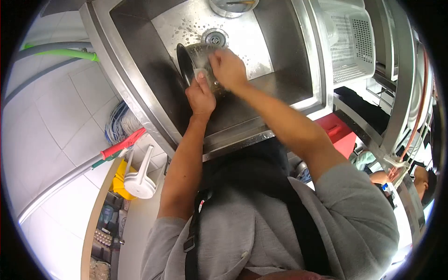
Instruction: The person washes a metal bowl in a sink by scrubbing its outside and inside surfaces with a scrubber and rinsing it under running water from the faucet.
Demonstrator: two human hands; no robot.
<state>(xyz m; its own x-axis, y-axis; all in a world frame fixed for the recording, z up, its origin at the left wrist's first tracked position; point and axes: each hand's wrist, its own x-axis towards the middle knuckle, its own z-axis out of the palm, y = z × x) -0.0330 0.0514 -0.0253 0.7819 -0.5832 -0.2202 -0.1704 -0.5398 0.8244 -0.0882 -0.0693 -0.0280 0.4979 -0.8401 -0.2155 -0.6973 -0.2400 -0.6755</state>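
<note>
Within a steel sink point(140, 51), a metal pan point(184, 60) sits tipped on edge beside the drain; it looks rigid, of modest weight and probably slick where wet, its rim the likeliest secure hold; the left hand point(201, 95) grasps its near edge, thumb over a pale patch; the right hand point(228, 70) is clenched at its side, any object inside impossible to tell; beyond stands a white basket point(361, 35).
</note>
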